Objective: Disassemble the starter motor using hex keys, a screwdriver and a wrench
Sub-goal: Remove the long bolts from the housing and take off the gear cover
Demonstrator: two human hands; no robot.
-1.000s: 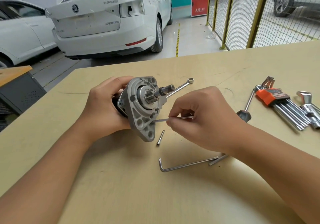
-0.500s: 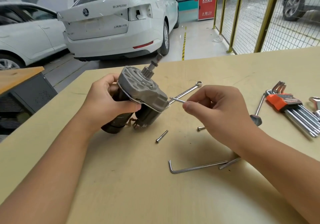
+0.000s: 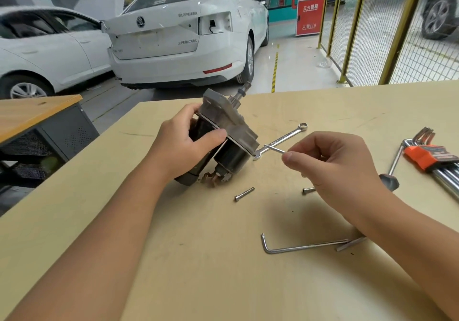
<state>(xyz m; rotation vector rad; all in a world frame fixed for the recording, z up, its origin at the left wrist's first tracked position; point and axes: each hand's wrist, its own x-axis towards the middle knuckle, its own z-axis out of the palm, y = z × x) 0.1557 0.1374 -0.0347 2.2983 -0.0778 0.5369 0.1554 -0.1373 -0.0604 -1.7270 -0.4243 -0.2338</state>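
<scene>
Left hand (image 3: 183, 144) grips starter motor (image 3: 229, 132); right hand (image 3: 332, 161) pinches bolt (image 3: 274, 148).

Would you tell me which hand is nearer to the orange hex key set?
Right. The right hand is just left of the orange hex key set; the left hand grips the starter motor farther left.

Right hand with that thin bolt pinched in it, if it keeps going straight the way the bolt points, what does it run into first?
Probably the wrench: the bolt in the right hand points up-left across its shaft, with the starter motor just beyond. The bolt may be above the wrench; depth is unclear.
</scene>
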